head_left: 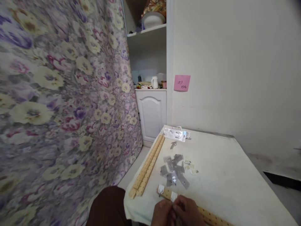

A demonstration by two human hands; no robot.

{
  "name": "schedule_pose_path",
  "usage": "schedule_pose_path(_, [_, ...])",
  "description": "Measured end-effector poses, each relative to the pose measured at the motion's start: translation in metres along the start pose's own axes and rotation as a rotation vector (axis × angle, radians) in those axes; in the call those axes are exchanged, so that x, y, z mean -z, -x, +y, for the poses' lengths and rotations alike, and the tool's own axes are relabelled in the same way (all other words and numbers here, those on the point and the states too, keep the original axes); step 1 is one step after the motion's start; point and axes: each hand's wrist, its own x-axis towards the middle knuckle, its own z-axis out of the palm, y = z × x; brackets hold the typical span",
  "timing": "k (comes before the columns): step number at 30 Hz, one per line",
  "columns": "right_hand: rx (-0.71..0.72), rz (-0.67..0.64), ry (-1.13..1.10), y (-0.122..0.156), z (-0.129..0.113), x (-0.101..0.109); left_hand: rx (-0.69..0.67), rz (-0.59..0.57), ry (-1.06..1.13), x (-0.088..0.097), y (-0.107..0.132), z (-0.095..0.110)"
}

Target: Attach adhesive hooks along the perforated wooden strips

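At the near edge of a table (216,163) spread with pale cloth, between five and six o'clock in the view, a person's left hand (162,213) and right hand (187,208) are drawn together, fingers bent and fingertips meeting; what they pinch, if anything, is hidden, so their grip cannot be told. Under and beside them lies a strip of wood (211,215) dotted with small holes, running from eleven o'clock of the hands down to about four o'clock. One white hook (161,189) sits near its far end, and a white tab (174,196) rests on it just beyond the fingers. Taking the hands as the centre of the dial, a loose heap of small see-through packets (176,166) lies at twelve o'clock, with a few white pieces (191,166) at one o'clock. Two long holed wooden bars (150,166) lie side by side toward eleven o'clock, and a clear plastic package (175,134) is at twelve, on the table's far edge. A dark-clothed knee (109,205) shows at nine, a flowered curtain (58,110) hangs at ten, a white cupboard (151,113) stands past eleven, and a pink note (182,83) is stuck to the wall at twelve.
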Motion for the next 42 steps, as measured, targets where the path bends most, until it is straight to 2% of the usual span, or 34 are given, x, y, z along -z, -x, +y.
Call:
schedule_pose_path(8, [-0.019,0.012,0.062,0.001,-0.008,0.004,0.002,0.016,0.003,-0.001,0.002,0.001])
schedule_pose_path(13, [-0.025,0.009,0.066,-0.001,-0.005,0.002,0.035,0.046,-0.061,-0.003,0.003,0.003])
schedule_pose_path(19, [-0.042,0.029,0.056,-0.003,-0.001,-0.001,-0.037,0.084,-0.253,-0.004,0.005,0.005])
schedule_pose_path(25, [-0.03,0.038,0.043,-0.003,-0.004,-0.002,-0.205,0.078,-0.507,0.0,0.011,0.013])
schedule_pose_path(28, [-0.053,0.048,0.028,-0.002,-0.007,-0.003,-0.274,0.115,-0.629,0.002,0.016,0.018])
schedule_pose_path(31, [-0.055,0.056,-0.008,0.0,-0.01,-0.004,-0.285,0.147,-0.648,0.002,0.019,0.019])
schedule_pose_path(42, [-0.095,0.026,-0.088,-0.001,-0.009,-0.004,-0.337,0.128,-0.618,0.003,0.015,0.012])
